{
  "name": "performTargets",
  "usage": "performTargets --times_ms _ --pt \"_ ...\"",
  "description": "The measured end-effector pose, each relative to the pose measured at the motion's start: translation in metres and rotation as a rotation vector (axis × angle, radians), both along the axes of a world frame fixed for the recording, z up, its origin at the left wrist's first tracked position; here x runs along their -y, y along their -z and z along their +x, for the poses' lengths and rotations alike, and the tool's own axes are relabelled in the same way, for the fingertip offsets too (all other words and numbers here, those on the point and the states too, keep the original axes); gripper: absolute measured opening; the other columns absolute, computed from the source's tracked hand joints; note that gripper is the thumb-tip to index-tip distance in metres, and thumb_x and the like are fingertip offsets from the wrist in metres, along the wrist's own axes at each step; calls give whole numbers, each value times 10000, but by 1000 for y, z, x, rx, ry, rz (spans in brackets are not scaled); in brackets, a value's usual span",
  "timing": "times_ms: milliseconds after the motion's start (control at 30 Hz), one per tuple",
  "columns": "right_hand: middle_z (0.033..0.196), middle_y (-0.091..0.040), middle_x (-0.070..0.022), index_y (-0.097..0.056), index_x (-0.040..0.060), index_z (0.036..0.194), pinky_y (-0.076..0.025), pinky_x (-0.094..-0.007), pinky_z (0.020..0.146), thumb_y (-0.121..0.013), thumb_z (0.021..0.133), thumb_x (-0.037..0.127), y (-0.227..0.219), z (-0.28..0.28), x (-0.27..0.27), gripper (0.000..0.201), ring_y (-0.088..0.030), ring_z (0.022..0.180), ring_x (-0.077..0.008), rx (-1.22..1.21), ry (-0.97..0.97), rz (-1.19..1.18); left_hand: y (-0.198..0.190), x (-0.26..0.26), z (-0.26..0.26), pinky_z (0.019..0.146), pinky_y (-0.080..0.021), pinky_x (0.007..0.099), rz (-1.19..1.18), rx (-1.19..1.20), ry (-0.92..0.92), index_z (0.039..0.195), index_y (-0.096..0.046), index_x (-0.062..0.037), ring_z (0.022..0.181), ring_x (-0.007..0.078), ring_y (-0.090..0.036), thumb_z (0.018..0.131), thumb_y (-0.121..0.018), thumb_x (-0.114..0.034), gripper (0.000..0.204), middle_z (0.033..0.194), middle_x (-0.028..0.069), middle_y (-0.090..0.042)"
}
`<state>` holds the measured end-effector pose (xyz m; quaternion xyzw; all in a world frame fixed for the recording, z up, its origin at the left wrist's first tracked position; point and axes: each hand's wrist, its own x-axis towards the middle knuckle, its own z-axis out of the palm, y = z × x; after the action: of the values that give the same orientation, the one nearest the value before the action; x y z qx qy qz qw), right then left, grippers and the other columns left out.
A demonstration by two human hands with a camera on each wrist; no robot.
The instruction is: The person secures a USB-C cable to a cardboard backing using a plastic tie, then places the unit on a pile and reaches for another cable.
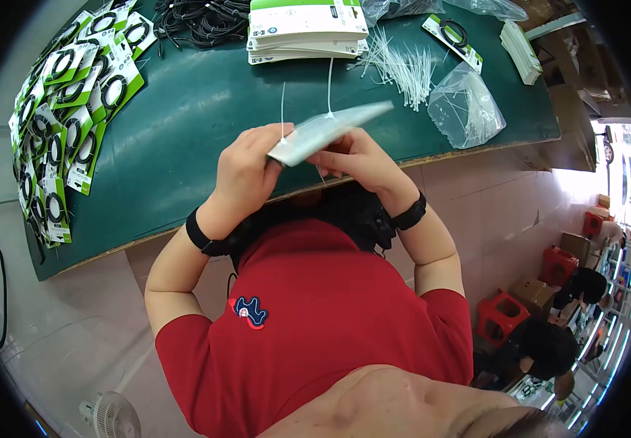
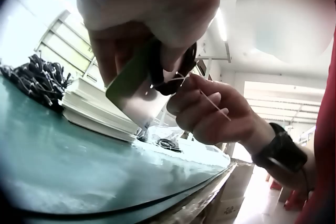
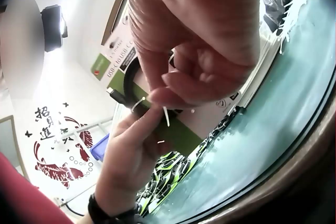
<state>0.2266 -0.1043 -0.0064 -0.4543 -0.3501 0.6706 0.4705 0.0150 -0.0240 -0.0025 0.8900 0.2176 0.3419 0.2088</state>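
Note:
My left hand (image 1: 246, 166) holds a printed cable card (image 1: 337, 130) by its left end, tilted above the table's near edge. A coiled black USB-C cable (image 3: 129, 83) lies against the card's printed face in the right wrist view, with the left thumb pressing on it. Two white zip ties (image 1: 330, 86) stick up from the card's back in the head view. At the cable side, my right hand (image 1: 363, 159) pinches a thin white zip tie end (image 2: 214, 105) between thumb and fingers. The right fingertips partly hide where the tie meets the cable.
A stack of cards (image 1: 304, 25) stands at the table's back, beside loose black cables (image 1: 202, 22). Loose white zip ties (image 1: 407, 69) and a clear plastic bag (image 1: 467, 108) lie to the right. Several carded cables (image 1: 74, 109) are heaped at the left end of the green table (image 1: 162, 171).

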Motion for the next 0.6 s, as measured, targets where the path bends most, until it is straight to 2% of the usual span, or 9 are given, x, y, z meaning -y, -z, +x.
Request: performTargets --times_ms 33,133,167,267,300,400,467,567,600 --pt "864 -679 -54 -652 -5 1032 -510 -223 616 -704 907 108 -3 4 0 176 -658 723 -105 147 -131 44 -2 0 0 795 -547 348 0 1 0 1127 -648 2 960 290 -685 792 -676 -7 336 1082 129 -702" --pt "813 -663 -33 -657 3 947 -495 -209 597 -718 902 113 -13 6 -1 133 -647 701 -86 101 -139 37 -7 0 1 799 -543 317 -757 57 -4 1151 -634 35 946 227 -697 892 -666 -73 283 1074 107 -715" --pt "788 -654 -23 -659 7 905 -488 -201 588 -725 900 116 -15 6 -1 127 -642 690 -77 76 -144 34 -5 -1 0 799 -543 317 -759 58 -6 1151 -634 35 946 227 -697 892 -666 -73 283 1074 107 -715" --pt "792 -656 -28 -663 1 914 -484 -200 573 -718 904 106 -16 11 -1 120 -637 675 -73 43 -160 30 1 -10 0 802 -549 316 -1069 117 40 1173 -635 32 954 186 -692 954 -658 -166 296 1081 92 -714" --pt "794 -656 -31 -664 -3 919 -482 -199 566 -715 906 101 -16 12 -2 116 -634 667 -72 26 -168 28 1 -10 -1 802 -549 316 -1070 119 36 1173 -635 32 954 186 -692 954 -658 -166 296 1081 92 -714" --pt "810 -669 -33 -673 -7 947 -493 -202 570 -717 907 112 -12 10 -4 134 -641 674 -79 -11 -158 49 -7 -11 0 815 -565 329 -1404 174 21 1168 -647 18 970 185 -689 959 -660 -198 302 1077 89 -704" --pt "818 -675 -35 -677 -10 960 -498 -204 572 -718 908 118 -12 10 -5 144 -645 678 -83 -28 -153 60 -4 -11 1 823 -568 332 -1441 187 8 1175 -643 16 975 188 -689 962 -658 -210 311 1084 95 -702" --pt "832 -677 -38 -673 -17 988 -511 -209 595 -702 916 102 -18 11 -8 142 -645 690 -82 196 -151 90 -1 -10 1 838 -575 338 -1516 208 -19 1187 -637 12 985 194 -689 968 -653 -235 330 1098 108 -697" --pt "832 -677 -38 -673 -17 988 -511 -209 595 -702 916 102 -20 11 -8 142 -645 690 -82 196 -152 88 -1 -10 1 845 -576 337 -1546 228 -21 1195 -630 11 991 194 -689 971 -649 -237 335 1110 109 -693"
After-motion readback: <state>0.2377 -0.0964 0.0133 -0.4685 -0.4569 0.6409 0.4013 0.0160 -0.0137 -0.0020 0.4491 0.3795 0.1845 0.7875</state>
